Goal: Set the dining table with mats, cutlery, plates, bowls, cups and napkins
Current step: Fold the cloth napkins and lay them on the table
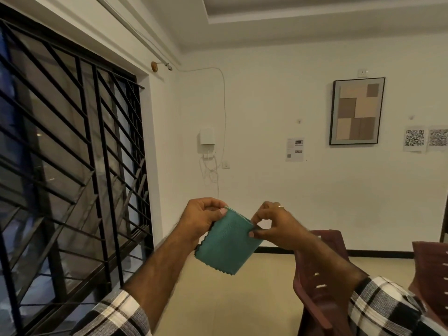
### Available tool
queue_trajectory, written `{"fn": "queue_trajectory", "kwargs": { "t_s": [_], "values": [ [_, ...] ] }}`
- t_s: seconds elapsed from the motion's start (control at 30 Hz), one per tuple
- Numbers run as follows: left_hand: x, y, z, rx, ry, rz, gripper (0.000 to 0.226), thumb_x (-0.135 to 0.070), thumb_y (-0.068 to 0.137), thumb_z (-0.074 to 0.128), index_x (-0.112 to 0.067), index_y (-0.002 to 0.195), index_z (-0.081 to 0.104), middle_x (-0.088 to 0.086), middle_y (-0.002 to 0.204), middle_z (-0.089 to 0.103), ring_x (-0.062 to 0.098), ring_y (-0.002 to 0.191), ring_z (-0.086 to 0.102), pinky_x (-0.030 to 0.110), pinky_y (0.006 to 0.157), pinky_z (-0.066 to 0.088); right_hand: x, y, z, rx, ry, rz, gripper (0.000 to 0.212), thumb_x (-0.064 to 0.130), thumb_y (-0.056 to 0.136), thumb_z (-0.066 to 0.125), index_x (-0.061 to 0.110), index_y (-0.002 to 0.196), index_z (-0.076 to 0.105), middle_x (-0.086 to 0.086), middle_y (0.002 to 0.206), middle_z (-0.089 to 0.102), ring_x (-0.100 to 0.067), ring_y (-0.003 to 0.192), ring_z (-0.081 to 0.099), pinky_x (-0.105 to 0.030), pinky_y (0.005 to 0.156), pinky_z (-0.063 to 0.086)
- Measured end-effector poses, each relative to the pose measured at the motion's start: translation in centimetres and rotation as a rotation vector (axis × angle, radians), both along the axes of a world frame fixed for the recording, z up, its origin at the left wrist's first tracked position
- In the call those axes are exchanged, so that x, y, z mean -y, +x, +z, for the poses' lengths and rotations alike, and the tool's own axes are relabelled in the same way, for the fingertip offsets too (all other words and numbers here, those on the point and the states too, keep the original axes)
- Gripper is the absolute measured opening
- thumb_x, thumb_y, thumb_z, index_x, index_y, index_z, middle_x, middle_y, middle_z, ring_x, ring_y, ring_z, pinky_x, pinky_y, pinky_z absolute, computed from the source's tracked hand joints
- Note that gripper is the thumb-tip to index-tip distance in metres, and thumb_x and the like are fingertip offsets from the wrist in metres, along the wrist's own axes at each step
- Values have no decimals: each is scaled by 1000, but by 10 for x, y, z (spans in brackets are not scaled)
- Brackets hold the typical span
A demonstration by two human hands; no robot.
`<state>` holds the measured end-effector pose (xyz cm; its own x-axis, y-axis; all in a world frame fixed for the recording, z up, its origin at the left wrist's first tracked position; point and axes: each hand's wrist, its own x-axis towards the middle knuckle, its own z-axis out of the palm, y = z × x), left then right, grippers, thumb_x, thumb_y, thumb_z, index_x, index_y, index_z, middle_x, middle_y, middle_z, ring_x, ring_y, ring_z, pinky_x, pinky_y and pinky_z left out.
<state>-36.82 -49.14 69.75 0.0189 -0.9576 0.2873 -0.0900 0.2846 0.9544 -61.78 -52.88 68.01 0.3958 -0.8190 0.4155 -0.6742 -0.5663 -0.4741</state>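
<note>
Napkin held in both hands at chest height, in front of the wall.

A folded teal napkin (228,241) with zigzag edges is held in the air, tilted, with its upper corner toward the left hand (202,220) and its lower edge hanging free. The upper left edge is pinched between the thumb and curled fingers of the left hand. The right edge is pinched by the thumb and fingertips of the right hand (274,224), on which a ring is worn. Checked sleeves (118,316) are seen on both forearms. A maroon chair (315,282) is located below the right arm, with a second chair at the right edge. A barred window (68,154) is located to the left, and a framed picture (356,111) is hung on the wall.
</note>
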Motion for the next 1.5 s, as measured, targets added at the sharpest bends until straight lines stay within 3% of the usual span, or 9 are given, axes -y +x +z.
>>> {"fn": "queue_trajectory", "kwargs": {
  "t_s": [0.13,0.43,0.6,0.77,0.9,1.1,1.23,1.43,1.5],
  "values": [
    [2,17,4,-84,8,-41,8,-4,97,74,-6,104,76,8,93,79,16,78,71,33,70,59,1,-18,0,-35,37,-23,25,63,88,73,40,96,77,21,118,55,-6,116,49,-36,95,50],
    [10,20,-30,-184,90,48,14,-2,99,71,2,112,72,19,104,80,30,93,78,47,90,63,-3,-25,18,571,112,90,18,5,90,81,13,107,79,-4,86,81,-17,87,77,-43,97,61],
    [7,20,-55,59,77,74,9,-12,100,73,-6,107,73,9,102,82,24,97,80,39,87,56,-3,-21,31,307,-49,-68,22,10,94,78,31,97,76,9,87,77,-10,88,73,-32,88,59],
    [13,-12,-60,370,-90,16,57,-60,86,80,-30,133,65,-14,126,70,8,115,67,21,79,62,-22,-9,46,-112,-103,-89,31,13,98,70,37,117,63,15,94,74,-6,88,68,-27,81,55],
    [24,-44,-53,579,-80,-125,70,-88,79,67,-39,129,70,-19,126,71,11,118,68,46,95,63,-31,-7,52,-189,-126,-87,46,11,95,72,37,126,52,13,91,75,-3,81,67,-24,75,54],
    [30,-34,-81,719,-49,-263,63,-82,91,54,-28,111,81,-14,106,79,12,103,73,50,98,61,-34,-36,64,-151,-115,-104,46,9,95,74,35,126,52,13,87,76,-3,82,68,-24,79,52],
    [27,7,-116,1024,35,-288,39,-67,97,61,-35,101,82,-23,105,77,-3,105,68,45,104,57,-32,-58,67,-49,-37,-134,43,13,93,79,35,122,55,10,88,77,-7,83,71,-27,84,55],
    [9,-4,-70,668,-97,-196,78,-87,72,74,-43,134,57,-20,139,60,1,128,57,31,101,55,-34,-40,59,-64,25,-29,46,15,92,81,34,126,56,8,89,78,-7,83,72,-29,88,58],
    [5,-24,-47,640,-148,-234,69,-80,78,75,-43,134,59,-21,134,64,5,125,61,36,99,60,-34,-25,56,-47,34,16,46,14,93,80,34,126,56,8,89,78,-7,83,73,-29,87,59]
  ]
}}
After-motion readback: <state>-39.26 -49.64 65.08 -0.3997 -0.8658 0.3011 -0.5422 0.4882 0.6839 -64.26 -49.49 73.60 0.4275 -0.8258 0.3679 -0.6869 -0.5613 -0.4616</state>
